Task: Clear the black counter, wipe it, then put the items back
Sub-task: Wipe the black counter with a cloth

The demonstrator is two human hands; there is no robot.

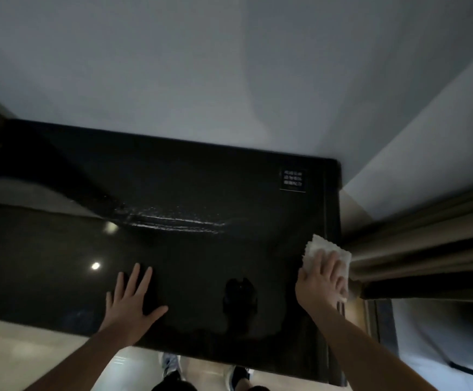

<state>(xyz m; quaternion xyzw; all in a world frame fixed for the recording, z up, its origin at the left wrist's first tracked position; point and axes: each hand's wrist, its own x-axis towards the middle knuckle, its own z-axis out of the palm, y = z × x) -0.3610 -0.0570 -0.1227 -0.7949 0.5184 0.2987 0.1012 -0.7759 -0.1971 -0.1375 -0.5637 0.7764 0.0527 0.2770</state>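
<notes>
The black surface (190, 193) carries none of its items, so clearing looks done and wiping is in hand; a wet streak (173, 220) glistens across its middle. Putting the items back is left, and none are in view. The white cloth (318, 248) lies at the surface's right edge, flat under the right hand (321, 280), whose fingers (332, 266) are straight and slightly spread, pressing it down. The left hand (131, 300) rests flat near the front edge, fingers splayed, well apart from the cloth. The small label (293, 180) near the back right corner is too blurred to read.
</notes>
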